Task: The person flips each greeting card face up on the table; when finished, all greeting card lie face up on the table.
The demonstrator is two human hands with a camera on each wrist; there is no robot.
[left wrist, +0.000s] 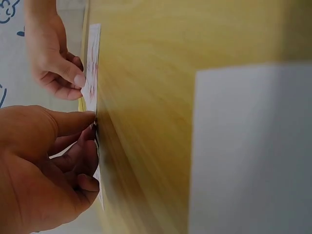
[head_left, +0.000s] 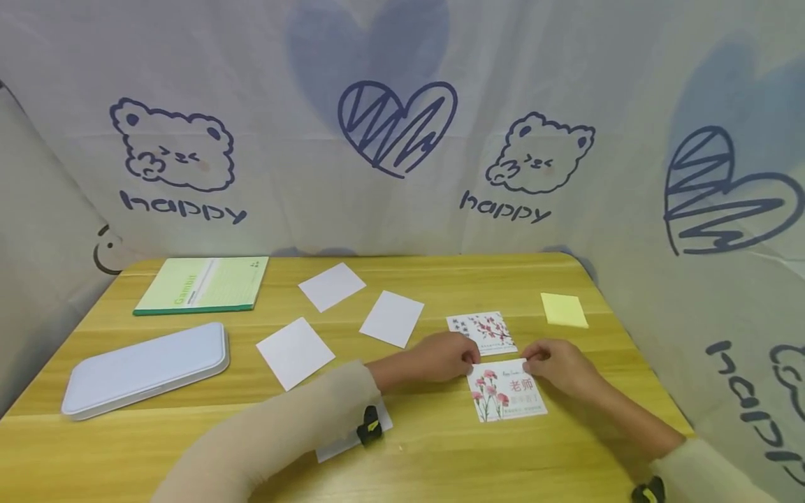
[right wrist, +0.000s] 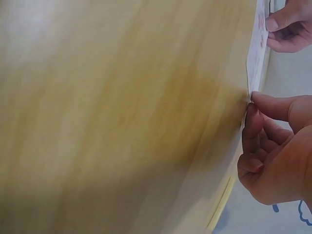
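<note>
A white square card with pink carnations and Chinese characters [head_left: 509, 398] is at the right of the table. My left hand [head_left: 443, 358] pinches its upper left corner between thumb and fingers, while my right hand [head_left: 562, 367] pinches the upper right corner. In the left wrist view, the card [left wrist: 91, 73] is seen nearly edge-on between both hands. The right wrist view also shows the right thumb and index finger meeting at its edge. Just behind lies a second card with red blossoms [head_left: 493, 328], its lower left part covered by the left hand.
Blank white cards [head_left: 393, 318] lie left of the hands, one [head_left: 339, 447] partly under the left forearm. Farther left are a pale pencil case [head_left: 147, 370] and a green notebook [head_left: 220, 283]. Yellow sticky notes [head_left: 564, 309] lie at the back right. A printed curtain [head_left: 402, 209] surrounds the table.
</note>
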